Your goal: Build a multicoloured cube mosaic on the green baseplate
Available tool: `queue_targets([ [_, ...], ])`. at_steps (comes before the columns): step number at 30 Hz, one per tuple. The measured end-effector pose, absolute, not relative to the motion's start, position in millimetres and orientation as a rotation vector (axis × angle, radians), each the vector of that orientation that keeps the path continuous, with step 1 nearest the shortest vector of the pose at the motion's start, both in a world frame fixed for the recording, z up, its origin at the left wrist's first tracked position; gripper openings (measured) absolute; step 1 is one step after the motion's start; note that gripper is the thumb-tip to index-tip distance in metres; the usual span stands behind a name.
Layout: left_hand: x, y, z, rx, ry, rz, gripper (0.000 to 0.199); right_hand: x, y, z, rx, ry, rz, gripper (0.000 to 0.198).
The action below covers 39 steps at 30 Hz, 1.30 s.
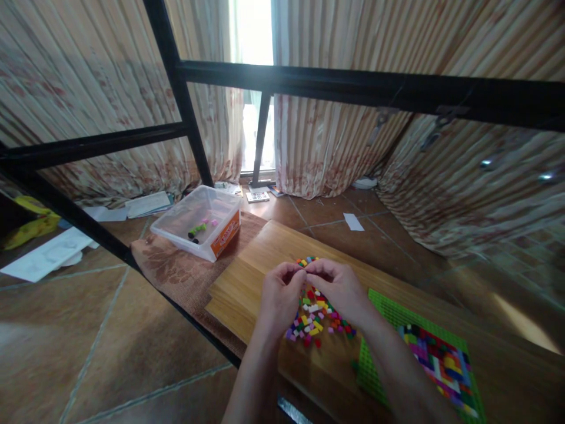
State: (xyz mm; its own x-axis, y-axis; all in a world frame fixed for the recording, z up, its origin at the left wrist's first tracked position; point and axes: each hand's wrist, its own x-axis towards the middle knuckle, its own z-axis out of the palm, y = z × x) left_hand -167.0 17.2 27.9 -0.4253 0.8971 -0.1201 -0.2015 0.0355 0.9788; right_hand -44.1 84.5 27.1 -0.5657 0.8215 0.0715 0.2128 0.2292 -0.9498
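My left hand (282, 294) and my right hand (336, 285) meet fingertip to fingertip above a pile of small coloured toy bricks (314, 324). Both are closed in a pinch; whatever sits between the fingers is hidden or too small to name. The loose bricks are scattered over the wooden board (247, 265), partly covered by my hands. To the right lies a green baseplate (388, 306), with a patch of multicoloured bricks (441, 362) built on it. My right forearm crosses over part of the plate.
A clear plastic box (194, 206) with an orange label and a few pieces inside stands on a brown cloth (176, 274) at the left. Black metal bars (309, 82) cross in front. Papers (53, 253) lie on the tiled floor, with curtains (335, 141) behind.
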Motion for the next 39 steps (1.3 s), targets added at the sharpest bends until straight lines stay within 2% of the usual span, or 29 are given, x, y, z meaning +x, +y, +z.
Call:
queue_targets([
  [9,-163.3,10.4,39.7,0.461,1.088,1.503,0.034,-30.3,61.6,32.0,-1.014,-1.565,1.472,0.019],
  [15,-160.7,11.4,39.9,0.384,1.005,1.44,0.035,-24.3,60.1,24.3,-1.046,-1.433,1.57,0.024],
  [19,-158.7,17.9,24.8,0.57,1.298,1.466,0.014,-15.3,68.2,11.9,-1.24,-1.661,1.273,0.021],
  [21,-157.3,21.1,16.5,0.772,1.514,1.391,0.01,-10.5,71.3,7.5,-1.334,-1.883,1.088,0.018],
  [25,-152.4,23.8,11.3,1.098,1.859,1.108,0.016,-5.5,71.0,4.3,-1.388,-2.219,0.851,0.02],
  [29,-148.2,22.4,16.0,1.21,2.001,0.884,0.02,-3.8,73.9,4.8,-1.411,-2.303,0.773,0.02],
  [36,-149.6,19.2,17.6,1.28,2.073,0.821,0.023,-19.8,104.6,8.4,-1.486,-2.38,0.446,0.023],
  [39,-151.5,19.6,18.8,1.288,2.091,0.823,0.022,-34.3,112.9,3.0,-1.479,-2.441,0.403,0.025],
])
